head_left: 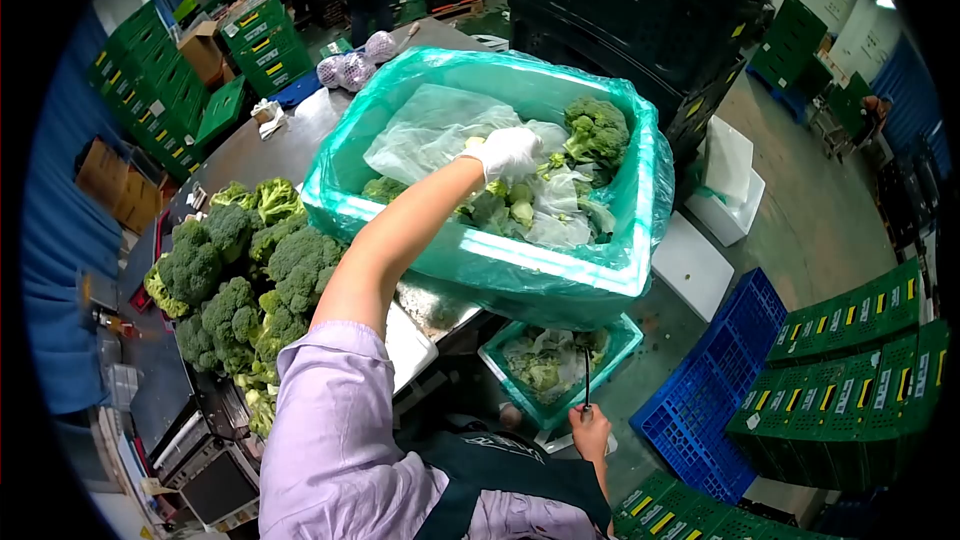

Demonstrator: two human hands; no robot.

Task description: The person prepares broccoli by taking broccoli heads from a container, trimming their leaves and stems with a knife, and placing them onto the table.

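Observation:
My left hand [508, 154], in a white glove, reaches into a foam box [480, 252] lined with green plastic film. Its fingers look closed among thin translucent sheets [430, 125] and broccoli pieces, and what they grip is hidden. One large broccoli head [596, 130] lies at the box's right end, with leaves and stems below it. My bare right hand [590, 430] is low in view, wrapped round the handle of a knife [587, 380]. The knife's dark, narrow blade points up over a green crate [490, 352] holding broccoli trimmings.
Many broccoli heads [230, 285] are piled on the table to the left. Net-wrapped produce [350, 68] sits behind the box. A blue pallet [712, 380] and stacked green crates [850, 390] stand at right. Dark crates [640, 20] rise behind; other people are in the distance.

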